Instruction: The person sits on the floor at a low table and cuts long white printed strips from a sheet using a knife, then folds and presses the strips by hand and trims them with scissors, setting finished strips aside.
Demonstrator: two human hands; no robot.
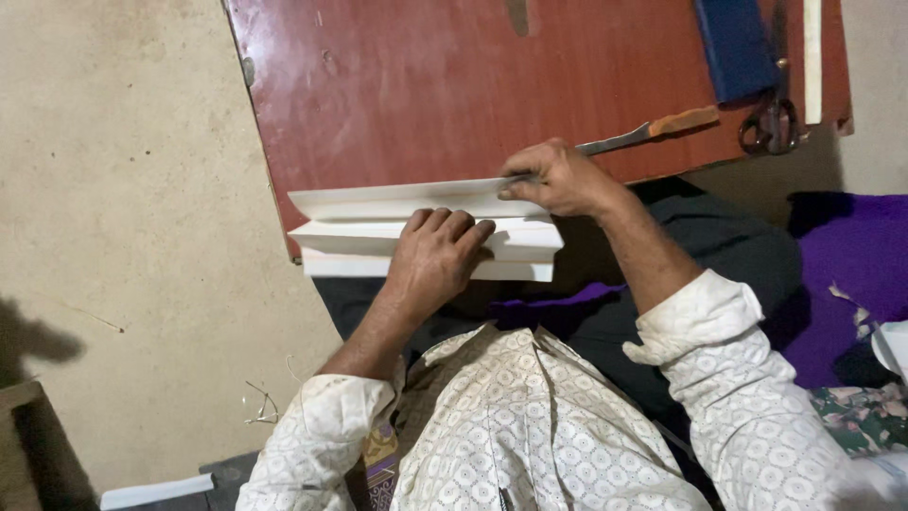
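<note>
The left hand (437,254) is pressing flat on the folded paper (378,234), whose long axis is running sideways; the right hand (558,178) is gripping a knife (653,130) at the paper's right end.

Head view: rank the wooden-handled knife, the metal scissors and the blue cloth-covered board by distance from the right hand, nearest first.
1. Wooden-handled knife: the right hand grips its blade over the folded white paper.
2. Metal scissors: farther right, at the red-brown board's edge.
3. Blue cloth-covered board: top right corner, only slightly farther than the scissors.
</note>
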